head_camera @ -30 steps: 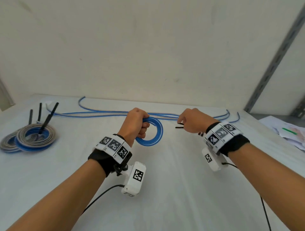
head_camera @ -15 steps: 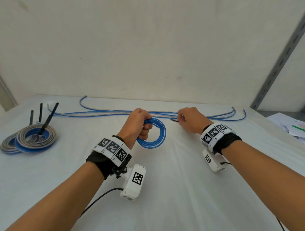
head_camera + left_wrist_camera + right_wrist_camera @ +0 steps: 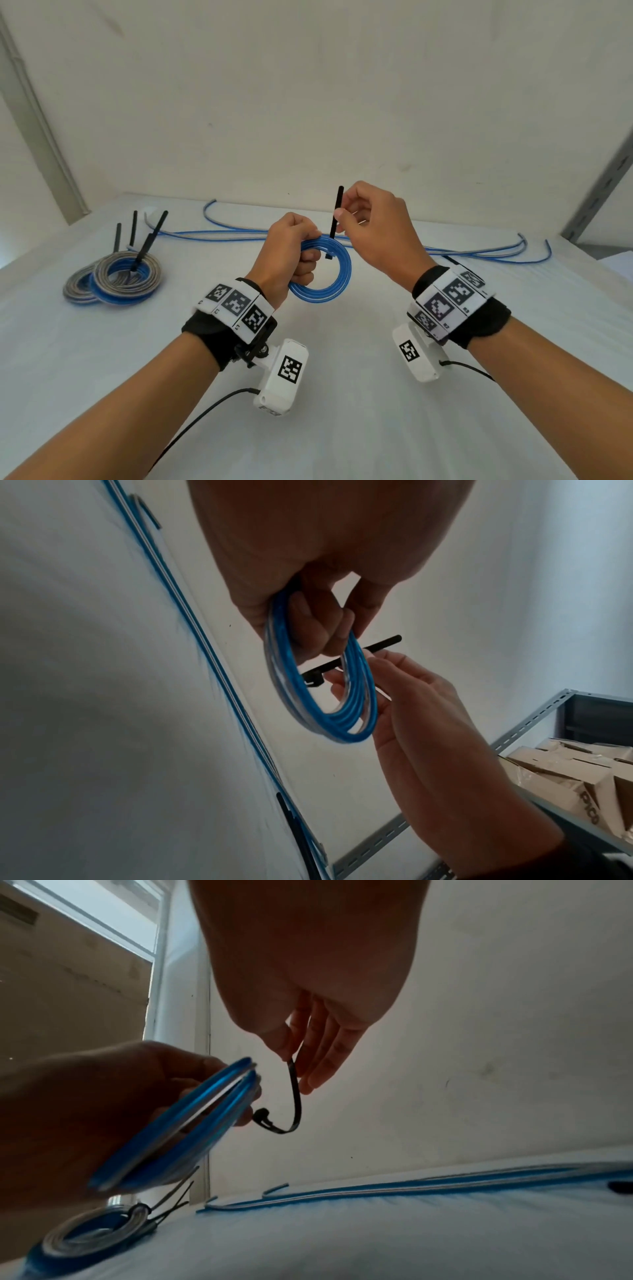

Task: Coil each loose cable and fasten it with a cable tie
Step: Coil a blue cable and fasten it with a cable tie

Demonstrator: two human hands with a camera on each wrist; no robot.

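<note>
done coils [image 3: 113,281]: 2 or 3 tied bundles stacked near the desk's [image 3: 342,394] left edge, black tie tails sticking up. Can't count them for sure, they overlap.

left hand [image 3: 291,250]: fist closed round the top left of the coil [image 3: 325,274], holding it up off the desk about mid-desk. Same grip as 1 second ago, just lifted a bit higher.

coil: blue, several loops, hanging from that fist. Left wrist view shows the loops bunched pretty neatly.

tie [image 3: 336,212]: this is the change. A second ago it was low and flat by the back edge in the right hand; now it's raised, standing nearly upright at the coil's top, head end down at the loops.

right hand [image 3: 373,226]: thumb and forefinger pinching the tie partway up, other fingers loose.

what it means: I'd say coiling of this one is done and the fastening has started. Tail isn't through the head yet, so nothing's locked.

loose cables [image 3: 479,251]: more blue and grey lengths lying along the back edge, so there's work left after this coil.

hard to see: whether the tie already goes through the coil's middle or just sits beside it. Left wrist view has it crossing behind the loops, right wrist view [image 3: 294,1096] has it curling under toward them, head view doesn't settle it. Left fingertips hidden inside the coil. Something dark lies by the cables at the back right; can't tell if it's spare ties.
</note>
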